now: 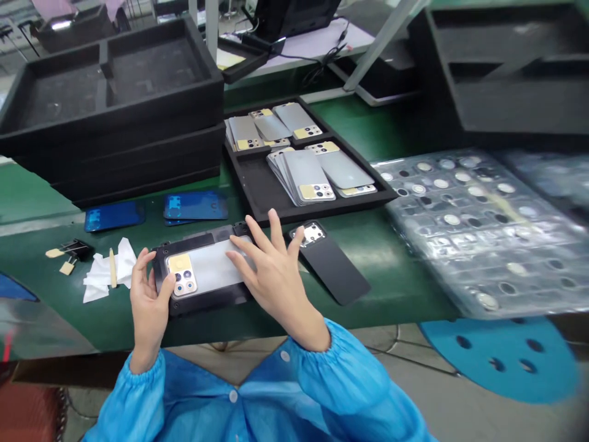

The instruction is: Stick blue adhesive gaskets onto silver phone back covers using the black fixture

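Observation:
A silver phone back cover with a yellow patch and a camera block lies in a black fixture at the table's front. My left hand holds the fixture's left end, the thumb beside the camera block and the fingers at the edge. Over the cover's right end, my right hand spreads its fingers; some fingertips appear to touch the cover. A dark phone back cover with a camera cutout lies tilted just right of that hand.
Behind the fixture, a black tray carries stacked silver covers. Blue film-covered panels lie left of it, near stacked black trays. White cloth, a wooden stick and a binder clip sit left; clear plastic trays fill the right.

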Demonstrator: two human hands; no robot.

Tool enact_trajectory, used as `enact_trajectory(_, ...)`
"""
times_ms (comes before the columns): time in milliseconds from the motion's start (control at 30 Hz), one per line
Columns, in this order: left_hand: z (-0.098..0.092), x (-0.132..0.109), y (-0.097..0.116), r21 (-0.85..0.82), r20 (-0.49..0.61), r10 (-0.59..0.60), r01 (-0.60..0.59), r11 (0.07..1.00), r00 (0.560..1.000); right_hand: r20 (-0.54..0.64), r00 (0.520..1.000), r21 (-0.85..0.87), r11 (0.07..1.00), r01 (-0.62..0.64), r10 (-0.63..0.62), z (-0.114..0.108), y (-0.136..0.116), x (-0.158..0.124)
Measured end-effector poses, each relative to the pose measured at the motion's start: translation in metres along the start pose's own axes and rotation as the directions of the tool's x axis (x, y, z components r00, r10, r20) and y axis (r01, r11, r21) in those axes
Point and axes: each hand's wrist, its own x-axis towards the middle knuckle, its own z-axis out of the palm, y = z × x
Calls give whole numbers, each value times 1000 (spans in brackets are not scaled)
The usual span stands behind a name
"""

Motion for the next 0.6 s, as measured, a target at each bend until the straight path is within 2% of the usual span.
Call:
enact_trajectory(67, -3, -11, 2, -40, -62, 41, -43, 998, 997, -15, 1000, 69, 997, -17, 18, 3, 2, 5)
enact_trajectory(167, -8, -46, 11, -67, -132, 130, -140, 988, 983, 3, 999, 175, 983, -51, 51, 2, 4, 15)
enact_trajectory(200, -9, -62, 14, -55, -144, 157, -166, 985, 977, 12, 998, 227, 972, -59, 57, -1, 5, 18)
enact_trajectory(267, -7, -95, 18, -58, -98, 149, -156, 986, 984, 26, 999, 384, 922, -50, 43, -13, 5, 22)
enact_trajectory(333, 0, -123, 18, -139, -29, 31, -34, 990, 999, 1, 1000, 585, 811, 3, -4, -27, 3, 18)
enact_trajectory(400, 9, -140, 16, -269, 78, -49, 69, 961, 996, -115, 993, 734, 671, 102, -25, -40, -4, 3)
enact_trajectory(433, 12, -143, 15, -331, 114, -96, 128, 935, 989, -205, 979, 762, 625, 168, -13, -45, -9, -9)
enact_trajectory(500, 16, -144, 17, -437, 167, -179, 236, 868, 970, -364, 931, 735, 605, 308, -32, -50, -22, -38)
enact_trajectory(533, 14, -142, 20, -481, 178, -219, 279, 831, 959, -369, 924, 710, 613, 348, -97, -51, -29, -53)
enact_trajectory(600, 7, -137, 27, -553, 182, -278, 332, 764, 943, -241, 927, 712, 597, 369, -287, -49, -44, -78)
